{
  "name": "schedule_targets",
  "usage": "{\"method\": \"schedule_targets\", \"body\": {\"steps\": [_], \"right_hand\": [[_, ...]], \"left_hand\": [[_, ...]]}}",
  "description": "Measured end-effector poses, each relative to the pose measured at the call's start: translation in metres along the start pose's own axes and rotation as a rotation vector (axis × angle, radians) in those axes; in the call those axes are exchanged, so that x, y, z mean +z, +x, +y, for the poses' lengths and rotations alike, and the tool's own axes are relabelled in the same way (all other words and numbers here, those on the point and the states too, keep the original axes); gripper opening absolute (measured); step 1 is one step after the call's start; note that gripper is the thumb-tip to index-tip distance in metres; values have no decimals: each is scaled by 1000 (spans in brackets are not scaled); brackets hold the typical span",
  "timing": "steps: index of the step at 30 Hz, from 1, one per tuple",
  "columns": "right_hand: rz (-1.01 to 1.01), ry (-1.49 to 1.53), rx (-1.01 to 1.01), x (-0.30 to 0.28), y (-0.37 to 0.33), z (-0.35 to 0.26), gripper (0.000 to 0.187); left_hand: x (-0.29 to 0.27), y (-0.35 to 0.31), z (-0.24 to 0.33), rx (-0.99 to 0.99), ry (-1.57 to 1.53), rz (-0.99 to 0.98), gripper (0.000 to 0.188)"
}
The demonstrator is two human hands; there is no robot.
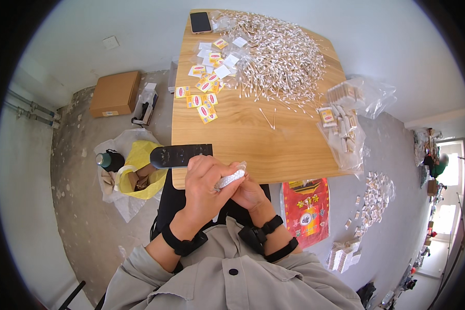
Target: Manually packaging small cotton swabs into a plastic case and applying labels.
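Observation:
Close to my body, at the table's front edge, both hands hold a small packet of cotton swabs (pixel 229 180), its white tips bunched together and some clear plastic showing at its top. My left hand (pixel 201 181) is wrapped round the packet from the left. From the right, my right hand (pixel 250 193) closes on it, its fingertips partly hidden. A black flat device (pixel 181 156) juts over the table's left edge, beside my left knuckles. Farther off lies a large heap of loose cotton swabs (pixel 279 59), with two stray swabs (pixel 267 118) nearer me.
Yellow-and-white cards (pixel 205 112) and clear bags lie at the wooden table's (pixel 232 139) left, below a phone (pixel 201 22). Filled packets (pixel 341 124) pile at its right edge. On the floor are a yellow bag (pixel 144 155), a cardboard box (pixel 116 94), a red sack (pixel 306 212) and scattered packets (pixel 374 201).

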State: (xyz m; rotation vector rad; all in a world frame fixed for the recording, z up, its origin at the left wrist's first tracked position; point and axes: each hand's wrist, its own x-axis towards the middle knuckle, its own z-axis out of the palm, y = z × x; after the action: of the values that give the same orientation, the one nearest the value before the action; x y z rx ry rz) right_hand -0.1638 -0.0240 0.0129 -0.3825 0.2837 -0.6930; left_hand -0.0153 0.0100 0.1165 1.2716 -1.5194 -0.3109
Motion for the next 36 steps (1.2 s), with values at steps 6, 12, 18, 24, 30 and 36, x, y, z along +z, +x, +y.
{"method": "schedule_targets", "body": {"steps": [6,12,18,24,30,36], "right_hand": [[59,33,22,1,1,3,31],[-37,67,18,-3,1,2,32],[81,18,-14,10,-3,-3,27],[-88,99,-33,0,-1,-5,27],[-87,105,-49,-2,2,0,32],[53,-34,-35,9,-7,-15,37]], "left_hand": [[0,5,8,-105,8,-22,25],[2,1,-2,7,102,-4,29],[-3,3,2,-105,-11,-33,30],[2,1,0,72,-37,10,32],[-3,-1,-1,88,-2,-19,31],[1,13,14,-3,-68,-57,26]]}}
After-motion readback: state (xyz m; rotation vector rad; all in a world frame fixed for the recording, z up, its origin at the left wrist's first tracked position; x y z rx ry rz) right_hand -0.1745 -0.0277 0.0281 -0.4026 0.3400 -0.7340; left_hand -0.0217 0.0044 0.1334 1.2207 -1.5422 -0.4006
